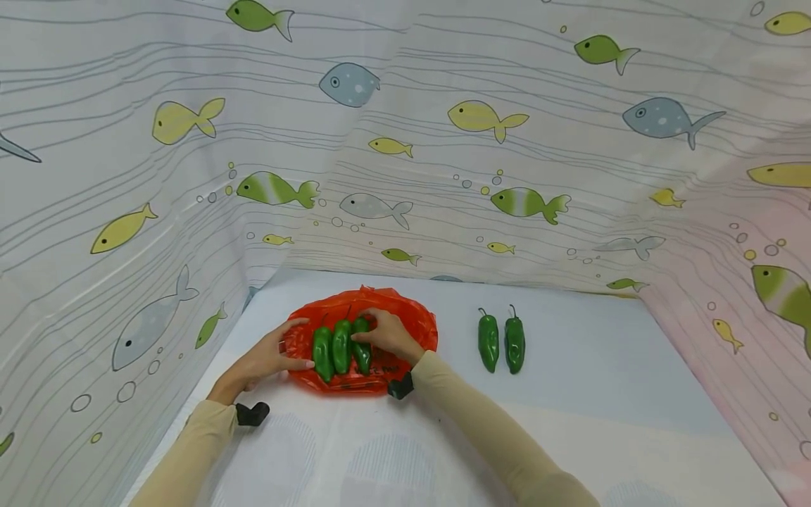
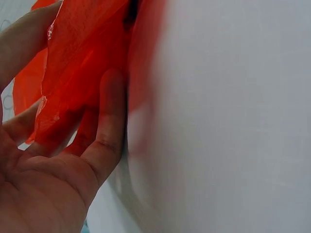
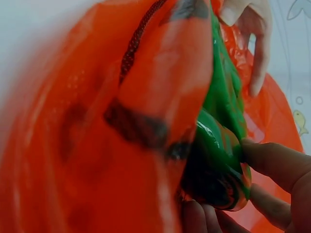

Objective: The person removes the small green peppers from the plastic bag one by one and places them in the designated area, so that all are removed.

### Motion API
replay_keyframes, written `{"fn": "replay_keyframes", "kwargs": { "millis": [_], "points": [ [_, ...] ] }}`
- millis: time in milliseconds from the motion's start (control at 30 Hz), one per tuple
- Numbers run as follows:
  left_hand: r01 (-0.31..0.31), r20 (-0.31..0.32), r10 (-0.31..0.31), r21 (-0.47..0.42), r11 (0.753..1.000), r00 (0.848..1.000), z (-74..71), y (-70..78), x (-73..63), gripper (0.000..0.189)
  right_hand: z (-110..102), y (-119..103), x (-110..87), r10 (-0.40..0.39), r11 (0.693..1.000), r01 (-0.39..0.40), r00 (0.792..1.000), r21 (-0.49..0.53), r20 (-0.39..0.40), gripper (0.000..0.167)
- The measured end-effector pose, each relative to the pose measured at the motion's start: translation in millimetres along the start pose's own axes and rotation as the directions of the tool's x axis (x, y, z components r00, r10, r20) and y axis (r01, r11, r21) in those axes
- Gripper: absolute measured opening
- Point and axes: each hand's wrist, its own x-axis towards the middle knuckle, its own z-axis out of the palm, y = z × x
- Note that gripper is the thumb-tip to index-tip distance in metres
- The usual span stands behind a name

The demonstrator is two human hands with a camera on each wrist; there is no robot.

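Observation:
Three glossy green chili peppers lie side by side on a spread red plastic bag [image 1: 374, 386] in the head view: a left pepper [image 1: 322, 354], a middle pepper [image 1: 342, 346] and a right pepper [image 1: 363, 358]. My right hand [image 1: 388, 334] pinches the right pepper between thumb and fingers. In the right wrist view a fold of the bag [image 3: 160, 97] partly covers that pepper [image 3: 216, 155]. At the bag's left side my left hand [image 1: 269, 355] is spread, its thumb beside the left pepper. Its fingers [image 2: 111, 111] touch the red film [image 2: 87, 53] in the left wrist view.
Two more green chili peppers, one at left [image 1: 488, 341] and one at right [image 1: 514, 343], lie parallel on the white table [image 1: 589, 366], right of the bag. A fish-patterned sheet [image 1: 437, 176] surrounds the table at the back and both sides.

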Motion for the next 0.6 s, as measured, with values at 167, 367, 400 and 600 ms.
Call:
{"fn": "replay_keyframes", "kwargs": {
  "millis": [167,367,400,600],
  "points": [
    [0.008,-0.001,-0.008,-0.018,1.0,1.0,-0.2,-1.6,0.2,0.102,-0.2,-1.3,2.0,0.017,0.999,-0.017,1.0,0.033,0.003,0.056],
    [-0.003,0.006,0.003,-0.036,0.999,1.0,0.5,-4.6,1.1,0.1,-2.1,-1.0,1.7,0.042,0.996,-0.042,0.999,0.074,-0.004,0.056],
    [-0.005,0.006,0.005,-0.036,0.999,1.0,0.7,-4.7,1.0,0.1,-2.6,-1.1,1.6,0.043,0.996,-0.042,0.999,0.078,-0.007,0.056],
    [0.007,0.0,-0.007,-0.043,0.999,1.0,0.9,-2.9,0.4,0.102,-6.0,-1.0,0.9,0.051,0.993,-0.05,0.999,0.111,-0.011,0.051]
  ]
}}
